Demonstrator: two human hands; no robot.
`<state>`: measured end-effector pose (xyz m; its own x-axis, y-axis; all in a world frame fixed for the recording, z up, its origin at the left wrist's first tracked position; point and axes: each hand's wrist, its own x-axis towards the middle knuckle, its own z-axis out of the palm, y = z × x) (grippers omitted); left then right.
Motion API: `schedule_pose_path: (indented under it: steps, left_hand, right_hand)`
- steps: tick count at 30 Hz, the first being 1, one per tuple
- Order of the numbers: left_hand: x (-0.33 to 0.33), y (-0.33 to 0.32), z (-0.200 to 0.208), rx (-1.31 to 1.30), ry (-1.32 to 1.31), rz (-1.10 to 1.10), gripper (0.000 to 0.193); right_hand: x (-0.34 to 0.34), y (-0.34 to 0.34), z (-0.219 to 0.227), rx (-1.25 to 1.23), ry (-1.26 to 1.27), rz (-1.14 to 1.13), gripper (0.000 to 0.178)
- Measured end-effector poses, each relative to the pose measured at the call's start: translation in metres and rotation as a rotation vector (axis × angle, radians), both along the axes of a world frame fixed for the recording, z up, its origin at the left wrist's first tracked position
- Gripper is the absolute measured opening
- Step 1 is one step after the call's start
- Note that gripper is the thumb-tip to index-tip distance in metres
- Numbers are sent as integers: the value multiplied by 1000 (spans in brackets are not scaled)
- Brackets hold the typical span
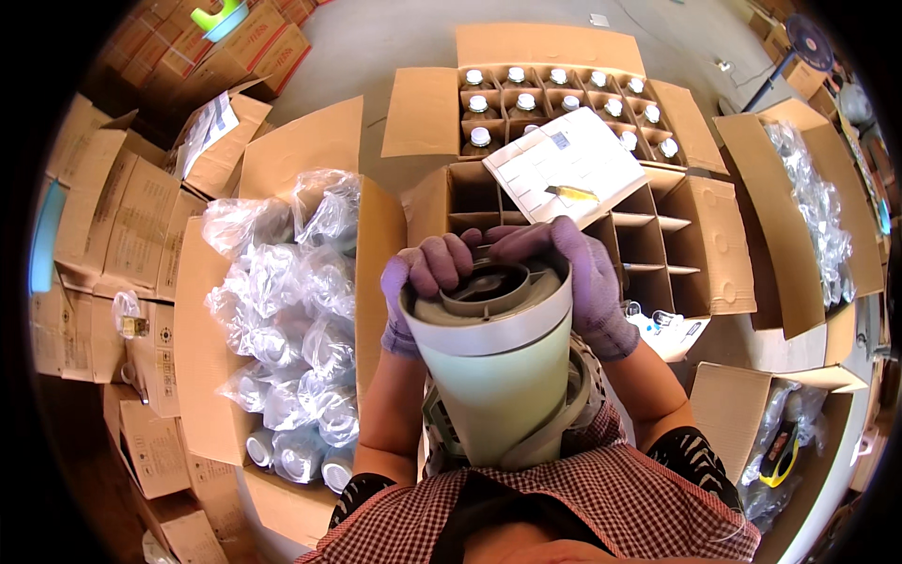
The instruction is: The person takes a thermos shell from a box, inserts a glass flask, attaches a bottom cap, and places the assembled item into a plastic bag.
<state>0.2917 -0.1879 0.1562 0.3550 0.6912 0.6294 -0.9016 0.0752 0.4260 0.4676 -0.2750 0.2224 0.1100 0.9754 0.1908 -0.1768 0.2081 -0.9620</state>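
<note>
Close to my body stands a pale green cylinder with a light grey band around its upper end and a loop like a handle low on its right side. Its top is recessed, with a dark round opening inside a ring. My left hand, in a purple glove, grips the upper left rim with the fingers curled over the top. From the right, my purple-gloved right hand wraps around the rim, its fingers reaching across the far edge. Just beyond my hands is a divided carton.
A white cardboard piece with a yellow-handled tool lies across that carton. Behind it stands a carton of white-capped bottles. To the left, an open carton holds plastic-wrapped bottles. Cartons flank the right side; one holds a black-and-yellow tool.
</note>
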Motion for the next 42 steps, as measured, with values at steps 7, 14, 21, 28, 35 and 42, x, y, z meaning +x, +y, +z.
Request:
schedule_pose_path:
  steps: [7, 14, 21, 28, 35, 42]
  left_hand:
    - [-28, -27, 28, 50, 322, 358, 54]
    - [-43, -75, 130, 589, 1127, 752, 28]
    - [-47, -89, 132, 418, 971, 978, 52]
    - [-47, -44, 31, -478, 538, 121, 74]
    - [-50, -14, 29, -80, 624, 190, 66]
    - [-76, -31, 100, 44, 691, 651, 50]
  right_hand:
    - [-6, -28, 47, 586, -619, 21, 27]
    - [-1, 19, -54, 418, 454, 299, 25]
    - [4, 35, -43, -190, 542, 290, 38]
    - [21, -3, 53, 570, -455, 395, 43]
    - [18, 62, -56, 456, 570, 522, 17]
    - [9, 69, -63, -145, 547, 283, 38]
